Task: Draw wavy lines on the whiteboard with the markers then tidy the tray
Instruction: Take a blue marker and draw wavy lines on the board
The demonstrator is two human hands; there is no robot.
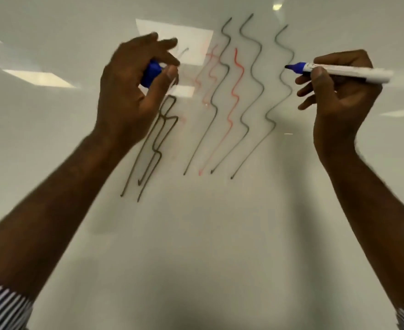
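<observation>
The whiteboard (208,222) fills the view and carries several black wavy lines (250,75) and a red wavy line (235,91), plus angular black strokes (158,139) at the left. My right hand (338,91) grips an uncapped blue marker (338,70), white-barrelled, its tip pointing left beside the rightmost black line. My left hand (134,86) holds the blue cap (151,73) between thumb and fingers, up in front of the board's left drawings. The tray is out of view.
Ceiling-light reflections (39,78) glare on the glossy board at the left and top. Faint smeared red marks (208,67) lie between the black lines. Striped sleeve cuffs (3,306) show at the bottom corners.
</observation>
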